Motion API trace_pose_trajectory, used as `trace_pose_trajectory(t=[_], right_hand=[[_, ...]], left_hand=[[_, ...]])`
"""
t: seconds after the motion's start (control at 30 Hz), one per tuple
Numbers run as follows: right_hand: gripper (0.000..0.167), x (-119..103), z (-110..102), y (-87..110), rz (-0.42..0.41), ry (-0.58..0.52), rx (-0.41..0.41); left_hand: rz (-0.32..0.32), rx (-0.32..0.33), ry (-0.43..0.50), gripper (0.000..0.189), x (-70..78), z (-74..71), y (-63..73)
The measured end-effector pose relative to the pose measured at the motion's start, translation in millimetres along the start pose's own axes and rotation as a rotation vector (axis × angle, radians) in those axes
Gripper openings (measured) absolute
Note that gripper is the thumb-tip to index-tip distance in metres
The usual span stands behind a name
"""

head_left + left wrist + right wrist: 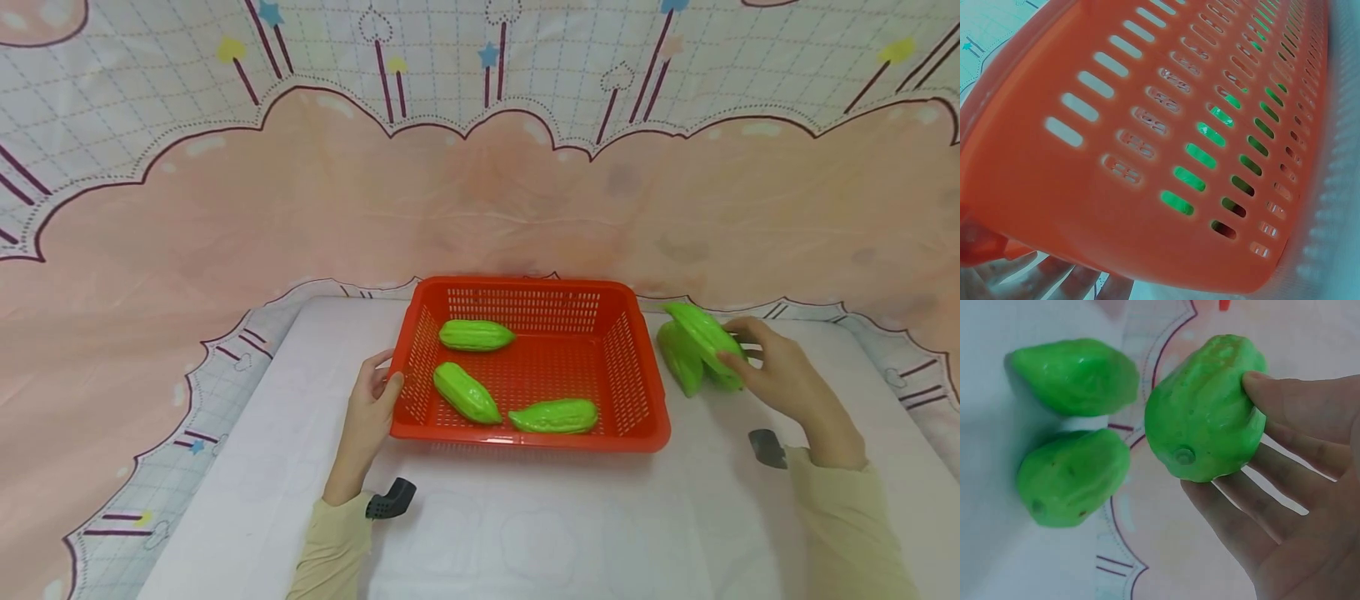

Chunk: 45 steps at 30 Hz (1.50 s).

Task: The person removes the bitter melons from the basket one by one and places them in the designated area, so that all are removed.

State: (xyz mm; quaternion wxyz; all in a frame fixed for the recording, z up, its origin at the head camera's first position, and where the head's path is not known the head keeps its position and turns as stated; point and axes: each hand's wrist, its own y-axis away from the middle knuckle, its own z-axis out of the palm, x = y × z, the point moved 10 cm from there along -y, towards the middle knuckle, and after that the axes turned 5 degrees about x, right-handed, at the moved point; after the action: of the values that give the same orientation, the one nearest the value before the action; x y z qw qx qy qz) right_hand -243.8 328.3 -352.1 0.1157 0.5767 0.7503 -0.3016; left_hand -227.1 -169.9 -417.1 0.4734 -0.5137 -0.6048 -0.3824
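Note:
My left hand (pixel 370 408) grips the left rim of a red plastic basket (pixel 525 442), its thumb over the edge. The left wrist view shows the slotted basket wall (pixel 1079 181), with fingers partly hidden below it. On the right, my right hand (pixel 791 379) holds a green bitter melon (pixel 701 331) between thumb and fingers. In the right wrist view that bitter melon (pixel 1204 419) is raised off the table, blunt end toward the camera. Close by lie two more bitter melons, one pointed (pixel 1075 378) and one with dark specks (pixel 1072 478).
Three bitter melons lie apart in the basket: one at the back left (pixel 476 335), one at the front left (pixel 467 393), one at the front (pixel 555 416). A white table (pixel 510 525) carries everything. Patterned cloth (pixel 480 208) rises behind it.

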Motion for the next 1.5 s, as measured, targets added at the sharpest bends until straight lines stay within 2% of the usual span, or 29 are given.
trace_pose_trajectory(t=[0.23,0.67,1.03,1.5], right_hand=[[0.042,13.8,-6.3,3.7,0.019,0.024,0.037],[0.043,47.7,-10.5,12.2,0.142,0.061,0.029],[0.051,72.2,-11.3,18.1,0.265,0.070,-0.006],[0.055,95.7,-7.2,25.5,0.328,0.058,-0.032]], left_hand=[[-0.003,0.008,0.007,0.045,0.9,-0.7,0.7],[0.015,0.007,0.031,0.045,-0.7,0.4,-0.9],[-0.002,0.004,0.027,0.045,-1.7,0.0,-1.1],[-0.002,0.007,0.023,0.045,-1.4,-0.6,-0.9]])
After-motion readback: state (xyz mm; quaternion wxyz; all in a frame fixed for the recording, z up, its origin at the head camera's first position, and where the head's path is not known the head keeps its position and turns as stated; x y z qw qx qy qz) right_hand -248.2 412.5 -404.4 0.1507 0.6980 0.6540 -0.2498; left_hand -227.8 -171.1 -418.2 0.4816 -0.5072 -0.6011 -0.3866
